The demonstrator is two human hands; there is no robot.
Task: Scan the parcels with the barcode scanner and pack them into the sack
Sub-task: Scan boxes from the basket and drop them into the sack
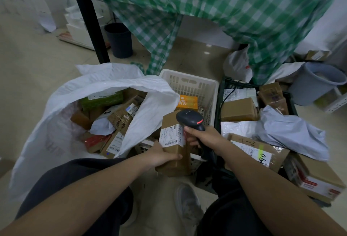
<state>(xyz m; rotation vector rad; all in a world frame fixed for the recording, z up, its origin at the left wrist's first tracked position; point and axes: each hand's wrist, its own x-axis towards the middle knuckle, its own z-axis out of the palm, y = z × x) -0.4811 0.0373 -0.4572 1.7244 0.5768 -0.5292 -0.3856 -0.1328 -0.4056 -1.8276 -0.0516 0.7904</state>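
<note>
My left hand (162,156) grips the lower end of a brown cardboard parcel (173,158) with a white barcode label facing up. My right hand (201,136) holds the black barcode scanner (191,119) by its handle. The scanner's head sits just above the parcel's top right corner, and a red light shows on it. At the left the white sack (62,123) stands open on the floor, with several boxes and pouches inside.
A cream plastic basket (189,83) with an orange box stands behind the parcel. A black crate (219,104) at the right holds brown parcels and grey mailers. More boxes lie at the right. A table with a green checked cloth (225,10) is ahead, with bins beside it.
</note>
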